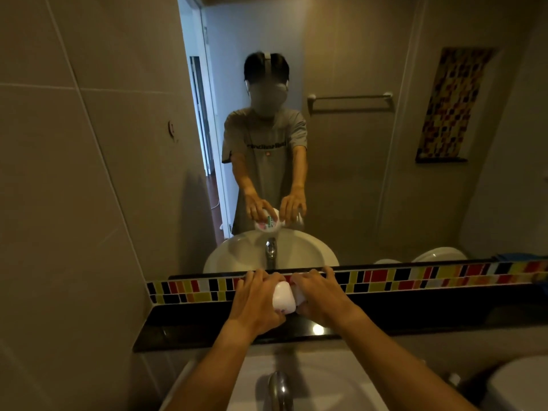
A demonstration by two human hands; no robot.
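Observation:
A small white plastic bottle [283, 298] with a red and green label is held above the black ledge [178, 324] behind the sink. My left hand [255, 301] grips its body from the left, fingers curled round it. My right hand [320, 295] grips its other end from the right; that end is hidden under the fingers. The mirror [355, 173] above shows the same hold from the front, with the bottle tilted.
A white sink [341, 378] with a chrome tap [278, 390] lies below my arms. A coloured tile strip [415, 280] runs under the mirror. A tiled wall [74, 203] stands at the left. A white toilet [522, 384] shows at the lower right.

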